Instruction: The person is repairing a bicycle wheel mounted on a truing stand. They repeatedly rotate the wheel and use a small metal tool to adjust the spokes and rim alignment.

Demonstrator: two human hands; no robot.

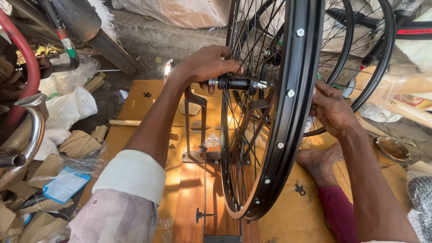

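Observation:
A black bicycle wheel rim (288, 112) with thin spokes stands upright in a metal truing stand (198, 130) on a wooden base. My left hand (207, 65) reaches over the left side and grips the axle end of the hub (236, 83). My right hand (330, 108) is closed on the right edge of the rim, fingers pinching at a spoke. My bare foot (319, 164) rests on the cardboard just behind the rim.
More black wheels (364, 54) lean behind. Cardboard sheet (292, 216) covers the floor. Crumpled paper and plastic bags (67, 108) lie at left, beside a chrome handlebar (27, 135) and red frame tube (24, 63). A small metal dish (392, 148) sits at right.

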